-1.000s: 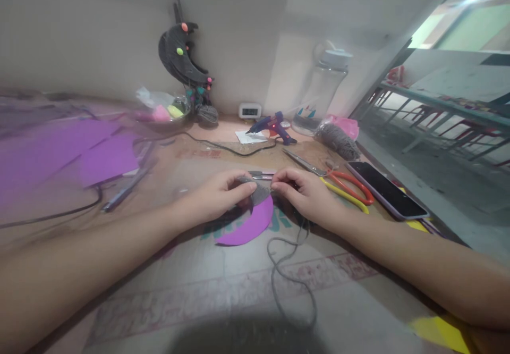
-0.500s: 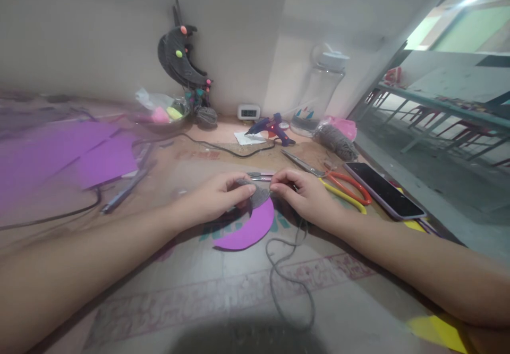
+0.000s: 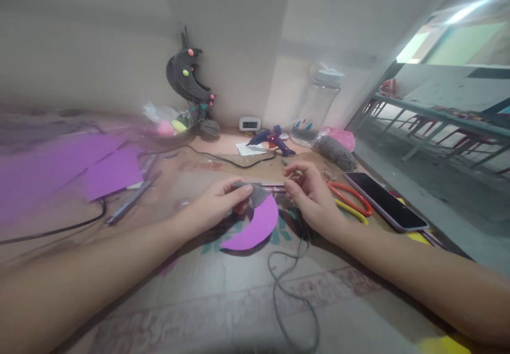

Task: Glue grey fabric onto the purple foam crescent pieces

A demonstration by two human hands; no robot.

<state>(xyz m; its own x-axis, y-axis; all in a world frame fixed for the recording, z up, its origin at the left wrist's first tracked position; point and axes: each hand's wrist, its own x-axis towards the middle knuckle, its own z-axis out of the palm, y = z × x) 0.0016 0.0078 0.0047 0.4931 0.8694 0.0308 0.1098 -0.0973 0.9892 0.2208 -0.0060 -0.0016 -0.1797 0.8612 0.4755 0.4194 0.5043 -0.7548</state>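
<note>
A purple crescent cutout (image 3: 263, 224) hangs tilted over the table, its upper end wrapped in grey yarn. My left hand (image 3: 225, 197) pinches that wrapped end between thumb and fingers. To the right of the crescent, my right hand (image 3: 313, 197) has curled fingers around the grey yarn (image 3: 274, 290), a little apart from the wrapped end. The loose yarn drops below this hand and lies in loops on the table. Exactly where the fingers grip the strand is hard to make out.
Scissors (image 3: 368, 202) and a phone (image 3: 386, 202) lie to the right. Behind are a glue gun (image 3: 273, 138), a small clock (image 3: 249, 124), a clear bottle (image 3: 319, 99) and a yarn bundle (image 3: 337, 153). Purple sheets (image 3: 113, 170) and a pen (image 3: 129, 203) are left. A dark crescent ornament (image 3: 183, 75) hangs behind.
My right hand has moved away to the right from the wrapped end, its fingers looser. The camera view has tipped up slightly, so everything sits lower.
</note>
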